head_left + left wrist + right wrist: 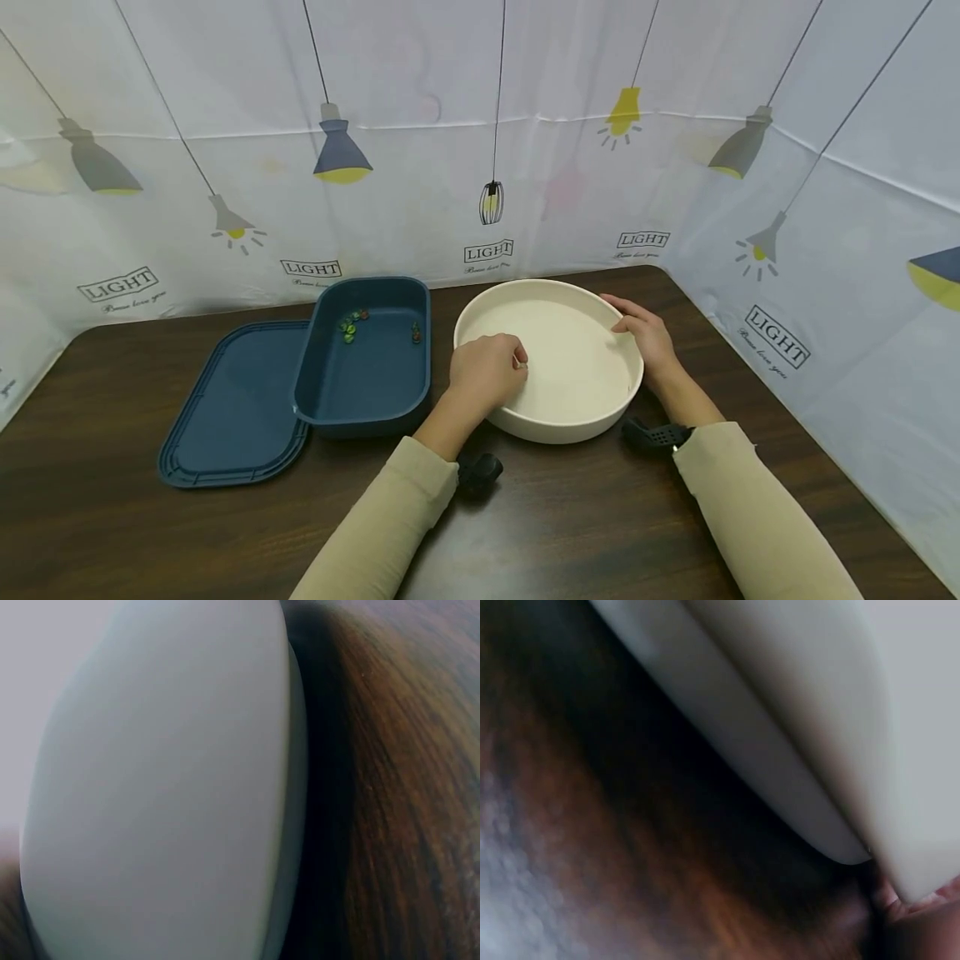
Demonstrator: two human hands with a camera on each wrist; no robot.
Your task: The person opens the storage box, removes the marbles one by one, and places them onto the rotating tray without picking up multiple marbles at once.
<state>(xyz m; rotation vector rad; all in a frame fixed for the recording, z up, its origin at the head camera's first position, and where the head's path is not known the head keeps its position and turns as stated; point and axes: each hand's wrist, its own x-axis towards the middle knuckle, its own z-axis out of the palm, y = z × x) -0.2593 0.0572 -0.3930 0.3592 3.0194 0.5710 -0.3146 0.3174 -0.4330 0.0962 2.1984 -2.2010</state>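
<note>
Cloth (pixel 420 158), white and printed with hanging lamps (pixel 342 148) and the word LIGHT, is hung along the far side and the right side of the scene. In front of it a dark brown, wood-grained worktop (pixel 585 517) is spread. Over its near part two beige sleeves are seen, the left sleeve (pixel 378 529) near the middle and the right sleeve (pixel 761 508) farther right. Between the hands a wide, round, cream bowl (pixel 562 350) is set on the worktop, right of the middle; in both wrist views its pale wall fills much of the picture. To its left a deep blue box (pixel 363 383) with rounded corners is placed. Farther left a flat blue lid (pixel 240 400) is laid, its right edge overlapped by the box in the head view.

The left hand (pixel 489 372) is held at the near left of the bowl, reaching over the rim with fingers curled; whether anything small is pinched cannot be told. By the right hand (pixel 647 337) the bowl is gripped at its far right rim; in the right wrist view the fingers are blurred. A black device (pixel 480 473) is worn at the left wrist, and another black device (pixel 658 437) at the right. Inside the box small beads are scattered in two groups: green beads (pixel 348 329) with a reddish one toward the far left, and green and reddish beads (pixel 416 333) near the right wall.
</note>
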